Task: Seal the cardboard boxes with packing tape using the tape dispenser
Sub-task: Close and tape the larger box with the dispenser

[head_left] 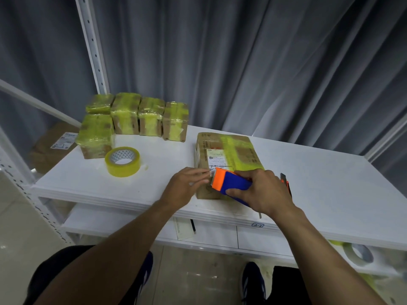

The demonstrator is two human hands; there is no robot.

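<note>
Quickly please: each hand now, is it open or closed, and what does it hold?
Left hand: open, straight fingers pressing on the cardboard box.
Right hand: closed around the blue-and-orange tape dispenser.

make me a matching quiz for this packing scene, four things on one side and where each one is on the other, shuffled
Things
1. tape dispenser
2. loose tape roll
3. box cutter
4. small taped boxes

Places
a. grouped at the far left of the table
b. gripped by the right hand
c. lying flat, left of the large box
d. just right of the right hand, partly hidden

Pairs: 1-b, 2-c, 3-d, 4-a
</note>
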